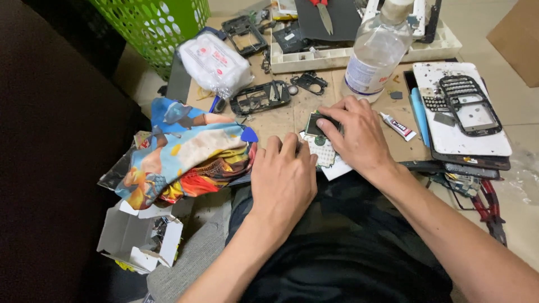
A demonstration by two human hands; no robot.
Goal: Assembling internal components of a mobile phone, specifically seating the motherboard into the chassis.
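Cardboard sheet (281,115) on floor, in front of person's lap. Phone circuit board (321,147) at its near edge, under both hands: left hand (283,179) on near side, right hand (356,134) on far right side. Crumpled cloth (185,154) left of left hand. Open small box (137,238) nearer, below cloth. Phone frame (259,98) behind board; wipes pack (216,63) behind-left; basket (151,25) farther left. Bottle (375,53) behind right hand. Glue tube (397,125) just right of it. Tablet (460,112) far right, keypad bezel (470,104) on it.
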